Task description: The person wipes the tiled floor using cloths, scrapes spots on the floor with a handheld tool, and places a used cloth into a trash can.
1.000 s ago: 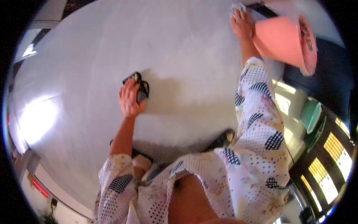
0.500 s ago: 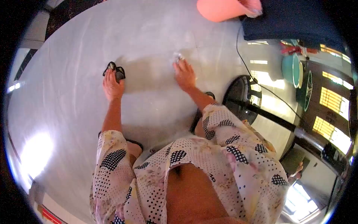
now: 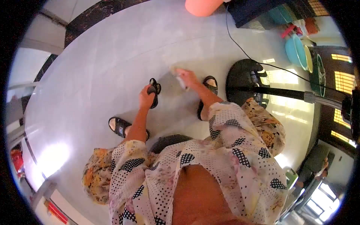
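Note:
My left hand [image 3: 145,98] is closed on a small black sandal [image 3: 155,100], its straps pointing away from me just above the pale floor. To its right, my right hand [image 3: 189,77] has bent fingers around a crumpled white cloth [image 3: 182,82]; motion blurs its far edge, so I cannot tell whether it is cloth or tissue. My feet wear black slippers, the left slipper [image 3: 119,126] set out to the side and the right slipper [image 3: 210,85] beside my right forearm.
A round black stand base [image 3: 240,80] with a pole is on the right. A dark cable [image 3: 243,52] crosses the floor near it. Blue-green basins [image 3: 295,51] stand at the far right wall. An orange-pink bin [image 3: 202,6] is at the top.
My left hand has moved right with the sandal, closer to my right hand. My right hand has turned, showing more of the white cloth. The camera view has shifted, revealing both feet.

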Demonstrator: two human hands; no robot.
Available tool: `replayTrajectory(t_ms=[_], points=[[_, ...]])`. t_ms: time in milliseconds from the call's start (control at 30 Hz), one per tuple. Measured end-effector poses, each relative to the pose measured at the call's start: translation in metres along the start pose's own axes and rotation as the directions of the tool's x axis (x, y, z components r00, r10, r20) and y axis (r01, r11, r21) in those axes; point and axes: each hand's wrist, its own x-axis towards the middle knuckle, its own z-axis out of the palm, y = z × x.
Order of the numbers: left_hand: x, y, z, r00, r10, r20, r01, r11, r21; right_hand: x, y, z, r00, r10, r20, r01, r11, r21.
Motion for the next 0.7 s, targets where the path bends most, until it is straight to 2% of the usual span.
replayTrajectory(t_ms=[67, 100, 133, 200, 233, 333, 367, 433, 467, 500, 600, 700], points=[[-0.005, 0.001, -0.025, 0.986, -0.043, -0.158, 0.036, 0.998, -0.05, 0.015, 0.016, -0.023, 0.98, 0.194, -0.043, -0.184, 0.968, 0.173], [-0.007, -0.002, -0.037, 0.981, -0.087, -0.173, 0.073, 0.994, -0.084, 0.016, 0.017, -0.039, 0.972, 0.195, -0.13, -0.167, 0.965, 0.201], [-0.004, -0.011, -0.05, 0.968, -0.094, -0.235, 0.092, 0.996, -0.021, 0.018, 0.013, -0.055, 0.954, 0.206, -0.217, -0.155, 0.961, 0.23], [0.002, -0.048, -0.064, 0.935, -0.098, -0.34, 0.138, 0.986, 0.098, 0.02, 0.025, -0.069, 0.901, 0.271, -0.338, -0.227, 0.96, 0.164], [-0.02, -0.087, -0.059, 0.931, -0.108, -0.349, 0.137, 0.989, 0.06, -0.001, 0.042, -0.056, 0.908, 0.232, -0.348, -0.233, 0.972, 0.04], [-0.04, -0.116, -0.053, 0.941, -0.097, -0.324, 0.18, 0.955, 0.237, -0.031, 0.093, -0.015, 0.908, 0.05, -0.416, -0.175, 0.947, -0.27], [-0.04, -0.124, -0.05, 0.963, -0.001, -0.269, 0.075, 0.96, 0.268, -0.047, 0.091, 0.01, 0.905, -0.025, -0.426, -0.138, 0.928, -0.347], [-0.043, -0.113, -0.041, 0.945, 0.173, -0.279, -0.026, 0.887, 0.46, -0.073, 0.075, 0.057, 0.883, -0.171, -0.437, -0.079, 0.864, -0.497], [-0.047, -0.1, -0.031, 0.929, 0.262, -0.262, -0.081, 0.834, 0.545, -0.08, 0.07, 0.059, 0.888, -0.172, -0.427, -0.071, 0.865, -0.497], [-0.05, -0.09, -0.021, 0.946, 0.211, -0.247, -0.054, 0.851, 0.523, -0.087, 0.068, 0.062, 0.892, -0.174, -0.416, -0.063, 0.865, -0.497], [-0.047, -0.073, -0.015, 0.977, 0.171, -0.125, -0.094, 0.88, 0.466, -0.075, 0.045, 0.037, 0.94, -0.014, -0.342, -0.069, 0.971, -0.228], [-0.048, -0.04, -0.02, 0.995, 0.038, -0.09, -0.016, 0.973, 0.231, -0.058, 0.028, 0.027, 0.98, 0.08, -0.183, -0.066, 0.994, 0.084]])
